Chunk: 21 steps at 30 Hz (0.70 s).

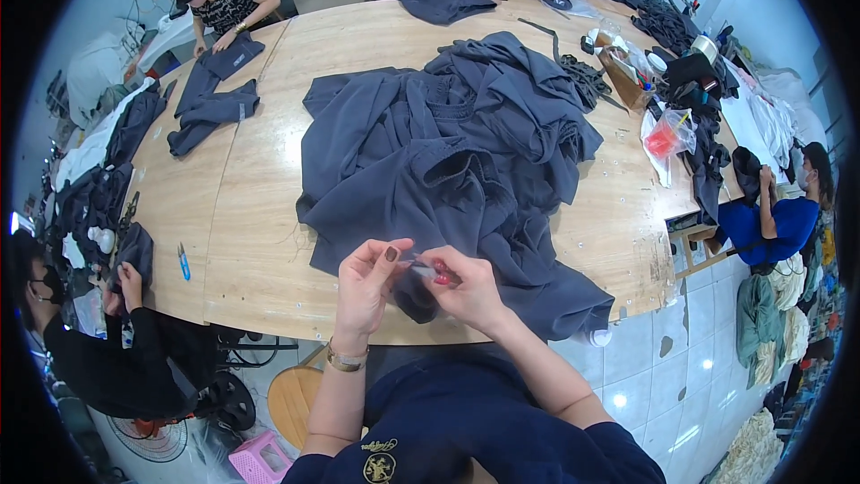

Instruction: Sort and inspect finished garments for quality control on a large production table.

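Note:
A big heap of dark grey-blue garments (457, 152) lies on the wooden table (260, 215) in front of me. My left hand (367, 282) and my right hand (466, 291) meet at the near edge of the heap. My right hand grips a small red-handled thread snipper (432, 269). My left hand pinches a bit of the grey fabric right beside the snipper's tip. A gold bracelet sits on my left wrist.
A small blue snipper (184, 262) lies on the table at left. Other people work around the table: one at far left with folded grey garments (210, 94), one at the top, one at my left (98, 341), one seated at right (775, 215). Clutter and a red bag (667, 136) crowd the right edge.

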Tool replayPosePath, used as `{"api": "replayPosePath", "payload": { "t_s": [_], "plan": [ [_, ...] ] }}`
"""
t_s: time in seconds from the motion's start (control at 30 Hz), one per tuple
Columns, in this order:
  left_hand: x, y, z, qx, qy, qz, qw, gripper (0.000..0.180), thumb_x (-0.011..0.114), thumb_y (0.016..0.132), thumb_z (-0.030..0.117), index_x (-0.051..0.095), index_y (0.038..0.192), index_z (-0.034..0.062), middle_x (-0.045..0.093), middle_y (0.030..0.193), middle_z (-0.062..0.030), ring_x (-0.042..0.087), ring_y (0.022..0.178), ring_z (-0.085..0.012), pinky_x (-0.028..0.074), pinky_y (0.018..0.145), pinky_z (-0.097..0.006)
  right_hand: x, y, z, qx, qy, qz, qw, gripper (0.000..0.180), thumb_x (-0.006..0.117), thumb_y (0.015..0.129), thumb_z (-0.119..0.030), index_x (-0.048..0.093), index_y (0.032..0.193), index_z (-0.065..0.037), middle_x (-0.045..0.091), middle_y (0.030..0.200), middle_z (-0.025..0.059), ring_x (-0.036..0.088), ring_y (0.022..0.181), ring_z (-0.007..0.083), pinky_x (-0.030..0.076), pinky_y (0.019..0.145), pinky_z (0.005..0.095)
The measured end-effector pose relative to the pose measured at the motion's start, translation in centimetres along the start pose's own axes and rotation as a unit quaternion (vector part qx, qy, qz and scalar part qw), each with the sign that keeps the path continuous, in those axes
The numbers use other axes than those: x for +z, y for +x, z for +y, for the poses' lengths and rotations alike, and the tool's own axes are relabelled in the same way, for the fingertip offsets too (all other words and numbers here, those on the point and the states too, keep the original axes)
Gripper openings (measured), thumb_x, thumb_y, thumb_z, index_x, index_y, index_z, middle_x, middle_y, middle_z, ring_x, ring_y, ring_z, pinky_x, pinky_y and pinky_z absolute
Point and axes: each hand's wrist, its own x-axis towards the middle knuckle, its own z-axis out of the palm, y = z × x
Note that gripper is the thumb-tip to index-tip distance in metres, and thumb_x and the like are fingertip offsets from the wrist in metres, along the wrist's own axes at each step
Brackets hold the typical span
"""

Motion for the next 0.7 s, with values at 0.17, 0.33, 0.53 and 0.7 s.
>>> {"api": "replayPosePath", "payload": {
  "t_s": [0.17,0.33,0.53,0.7],
  "plan": [
    [0.3,-0.4,-0.5,0.052,0.364,-0.053,0.928,0.026,0.067,0.080,0.005,0.057,0.103,0.0000,0.061,0.096,-0.0033,0.055,0.089,-0.0087,0.046,0.078,-0.023,0.5,1.1,1.5,0.130,0.275,0.080,0.949,0.006,0.063,0.082,-0.004,0.060,0.085,0.000,0.053,0.062,-0.0043,0.041,0.046,0.0023,0.031,0.043,0.0168],
    [0.7,-0.4,-0.9,-0.021,0.143,-0.050,0.988,0.019,0.064,0.084,0.005,0.059,0.100,-0.0008,0.061,0.091,-0.0002,0.054,0.081,-0.0057,0.044,0.073,-0.019,-1.2,1.5,0.4,0.298,0.516,0.057,0.801,0.008,0.064,0.084,-0.010,0.058,0.087,-0.004,0.048,0.058,-0.0042,0.028,0.037,0.0011,0.019,0.035,0.0205],
    [0.5,0.0,-0.3,0.062,0.071,-0.025,0.995,0.011,0.056,0.089,0.003,0.058,0.099,0.0011,0.057,0.089,0.0012,0.049,0.084,-0.0021,0.039,0.074,-0.016,-2.0,1.9,-1.3,0.343,0.589,0.033,0.731,0.004,0.061,0.087,-0.011,0.057,0.088,-0.008,0.039,0.054,-0.0063,0.024,0.038,0.0029,0.019,0.037,0.0206],
    [1.9,-0.1,0.5,0.119,0.168,-0.004,0.979,0.010,0.056,0.088,0.001,0.058,0.098,0.0007,0.057,0.089,0.0001,0.050,0.084,-0.0044,0.040,0.075,-0.018,-1.5,2.2,-1.3,0.298,0.511,0.024,0.806,0.007,0.063,0.085,-0.009,0.058,0.087,-0.005,0.044,0.055,-0.0060,0.029,0.039,0.0013,0.020,0.036,0.0203]
  ]
}}
